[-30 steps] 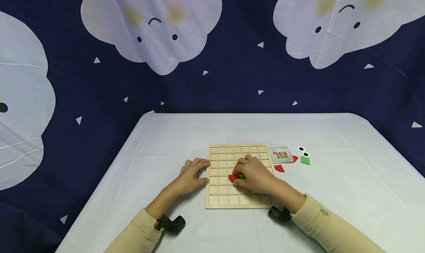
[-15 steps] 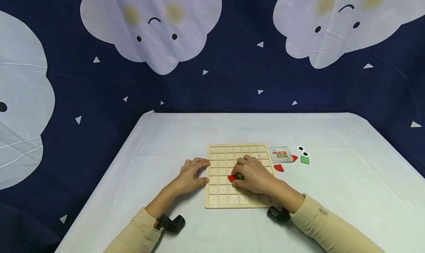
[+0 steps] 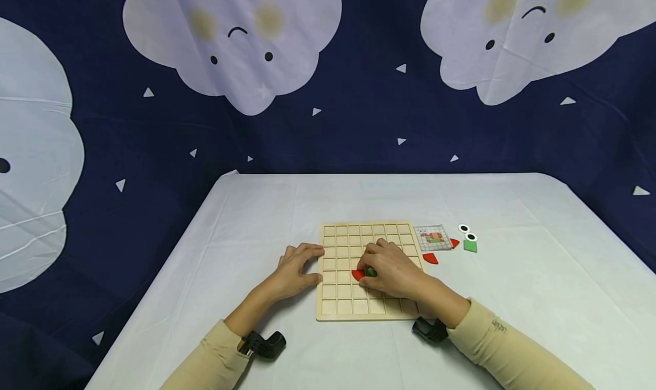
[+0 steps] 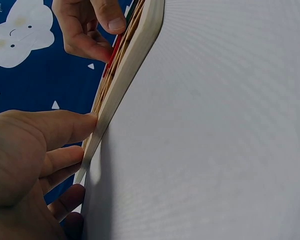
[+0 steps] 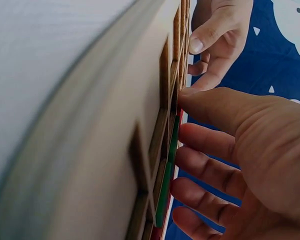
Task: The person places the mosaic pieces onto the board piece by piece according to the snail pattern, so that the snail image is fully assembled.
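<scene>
A square wooden grid board (image 3: 344, 292) lies on the white table. My left hand (image 3: 295, 271) rests at its left edge, thumb and fingertips touching the rim; the left wrist view shows this contact close up. My right hand (image 3: 393, 271) is over the middle of the board. Its thumb and index finger pinch a red quarter-round piece (image 3: 357, 275) set in the grid. Beside that piece is a green piece (image 3: 370, 272), partly under the fingers. Further green pieces (image 5: 164, 192) show in the grid in the right wrist view. The hand hides the cells beneath it.
Right of the board lie a picture card (image 3: 433, 238), a red piece (image 3: 430, 258), another red piece (image 3: 455, 243) by the card, a green piece (image 3: 470, 246) and two white discs with black centres, one (image 3: 463, 229) behind the other (image 3: 471, 237). A dark blue cloud-print curtain (image 3: 369, 134) hangs behind.
Both hands stay almost still. The right hand keeps its fingers at the red piece, with only a tiny shift left since the first frame.
</scene>
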Tool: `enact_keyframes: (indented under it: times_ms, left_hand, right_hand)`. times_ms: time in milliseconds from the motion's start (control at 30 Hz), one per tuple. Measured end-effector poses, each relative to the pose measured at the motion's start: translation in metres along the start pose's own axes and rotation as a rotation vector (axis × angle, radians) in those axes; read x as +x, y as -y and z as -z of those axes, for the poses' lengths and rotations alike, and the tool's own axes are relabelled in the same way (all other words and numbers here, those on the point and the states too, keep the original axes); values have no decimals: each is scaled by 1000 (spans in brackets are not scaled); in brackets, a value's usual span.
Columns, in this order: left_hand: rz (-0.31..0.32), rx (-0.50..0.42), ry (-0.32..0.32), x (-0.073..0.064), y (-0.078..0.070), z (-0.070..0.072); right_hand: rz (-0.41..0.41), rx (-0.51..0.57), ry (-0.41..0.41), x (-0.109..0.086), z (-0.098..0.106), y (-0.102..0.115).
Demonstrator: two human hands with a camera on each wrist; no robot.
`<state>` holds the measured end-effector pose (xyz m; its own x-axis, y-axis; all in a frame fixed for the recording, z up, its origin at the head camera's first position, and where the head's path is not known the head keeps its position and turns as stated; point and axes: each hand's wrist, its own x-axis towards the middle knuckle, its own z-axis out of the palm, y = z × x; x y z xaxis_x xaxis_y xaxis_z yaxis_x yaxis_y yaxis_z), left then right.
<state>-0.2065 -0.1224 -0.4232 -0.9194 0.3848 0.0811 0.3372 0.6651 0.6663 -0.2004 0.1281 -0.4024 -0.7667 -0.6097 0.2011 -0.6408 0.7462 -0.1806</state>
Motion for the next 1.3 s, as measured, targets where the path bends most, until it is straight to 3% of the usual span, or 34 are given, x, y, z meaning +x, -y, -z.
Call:
enact_keyframes:
  times_ms: [400, 567, 733, 967, 1300]
  left_hand:
    - [-8, 8, -3, 0, 0, 0]
    - [-5, 7, -5, 0, 0, -1]
    - [-3, 9, -5, 0, 0, 0]
    - [-7, 4, 6, 0, 0, 1]
    - [-5, 5, 2, -1, 0, 1]
  right_hand:
    - [-2, 37, -14, -2, 0, -2]
    - [-43, 71, -46, -8, 8, -13]
    - [-145, 72, -85, -24, 21, -37]
    - [-282, 38, -135, -63, 37, -84]
    - [-496, 83, -115, -105, 50, -136]
